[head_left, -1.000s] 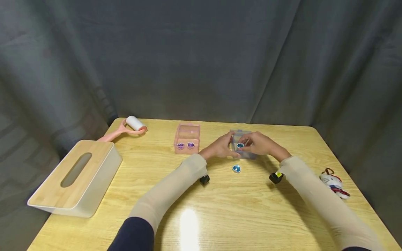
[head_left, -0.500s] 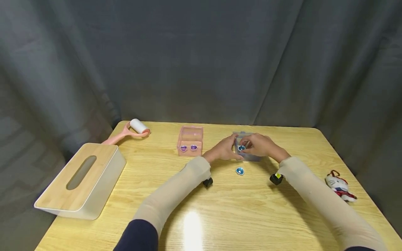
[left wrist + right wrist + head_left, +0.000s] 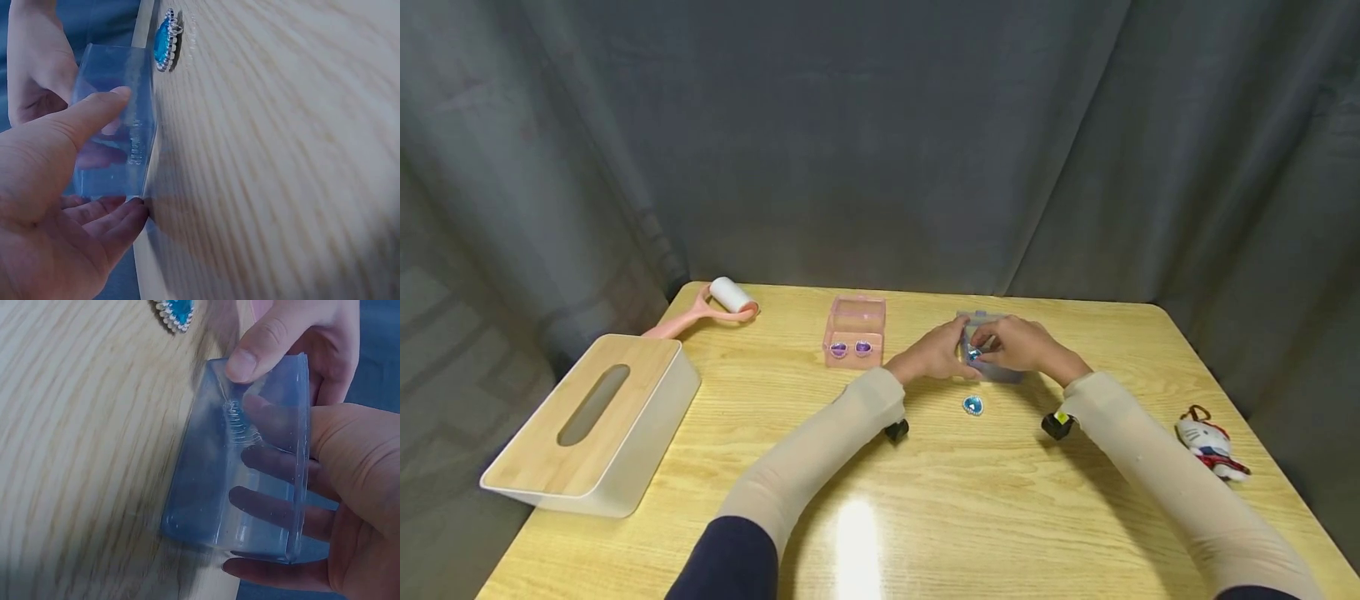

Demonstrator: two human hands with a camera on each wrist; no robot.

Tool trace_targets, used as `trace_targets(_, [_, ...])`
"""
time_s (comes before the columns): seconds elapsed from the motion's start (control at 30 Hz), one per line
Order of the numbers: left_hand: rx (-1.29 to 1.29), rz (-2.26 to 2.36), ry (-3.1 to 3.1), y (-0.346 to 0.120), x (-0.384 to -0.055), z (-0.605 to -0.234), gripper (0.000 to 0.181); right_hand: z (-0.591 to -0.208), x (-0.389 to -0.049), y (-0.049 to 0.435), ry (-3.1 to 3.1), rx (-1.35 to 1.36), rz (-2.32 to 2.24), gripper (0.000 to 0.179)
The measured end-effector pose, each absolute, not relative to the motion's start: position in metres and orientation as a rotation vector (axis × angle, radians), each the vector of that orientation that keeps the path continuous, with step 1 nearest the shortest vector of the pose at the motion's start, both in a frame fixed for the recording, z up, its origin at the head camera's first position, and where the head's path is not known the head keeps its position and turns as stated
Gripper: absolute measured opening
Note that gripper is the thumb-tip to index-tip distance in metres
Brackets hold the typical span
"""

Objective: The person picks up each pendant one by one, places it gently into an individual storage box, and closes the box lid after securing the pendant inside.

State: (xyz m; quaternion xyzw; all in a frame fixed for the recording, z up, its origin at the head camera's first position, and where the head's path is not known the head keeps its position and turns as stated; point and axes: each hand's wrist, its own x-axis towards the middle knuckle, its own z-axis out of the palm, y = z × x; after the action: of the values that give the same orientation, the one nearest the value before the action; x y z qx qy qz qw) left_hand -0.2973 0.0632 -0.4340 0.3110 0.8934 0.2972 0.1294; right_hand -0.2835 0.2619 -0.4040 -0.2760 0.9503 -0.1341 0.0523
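A clear bluish plastic box [image 3: 1002,374] stands on the table with its lid raised at the back. My left hand [image 3: 934,352] grips its left side, thumb at the front wall and fingers round behind in the left wrist view. Inside the box, the fingertips of my right hand [image 3: 1021,343] pinch a blue gem [image 3: 974,354] with a rhinestone edge, at the left end. Through the box wall [image 3: 194,487], the right wrist view shows several fingers reaching in. A second blue rhinestone-edged gem [image 3: 973,406] lies on the table in front of the box.
An open pink box [image 3: 854,362] with two purple gems [image 3: 863,349] stands to the left. Farther left are a pink-handled lint roller [image 3: 732,295] and a wood-topped tissue box [image 3: 655,433]. A small plush toy [image 3: 1210,446] lies near the right edge.
The blue gem at my right fingertips has tilted and shows less of its face. Both hands stay at the box. The whole head view has shifted slightly.
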Motion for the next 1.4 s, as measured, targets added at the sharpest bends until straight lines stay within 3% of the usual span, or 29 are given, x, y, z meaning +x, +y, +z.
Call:
trace_targets(0.23, [0.911, 0.869, 2.599, 0.064, -0.298, -0.433, 0.1, -0.401, -0.278, 0.265, 2.902, -0.848, -0.472, 0.024])
trace_targets(0.53, [0.92, 0.828, 2.633, 0.066, -0.299, -0.429, 0.098, -0.382, -0.23, 0.271, 2.962, -0.98, -0.704, 0.013])
trace_targets(0.7, [0.912, 0.839, 2.628, 0.065, -0.297, -0.43, 0.095, -0.394, -0.205, 0.271, 2.96, -0.995, -0.651, 0.009])
trace_targets(0.87, [0.909, 0.851, 2.603, 0.064, -0.295, -0.431, 0.089, -0.409, -0.185, 0.257, 3.055, -1.09, -0.572, 0.016])
trace_targets(1.17, [0.875, 0.832, 2.63, 0.06, -0.294, -0.432, 0.091, -0.429, -0.186, 0.237, 2.965, -0.895, -0.562, 0.032])
trace_targets(1.4, [0.901, 0.789, 2.649, 0.065, -0.293, -0.428, 0.095, -0.434, -0.19, 0.236, 2.962, -0.914, -0.602, 0.022])
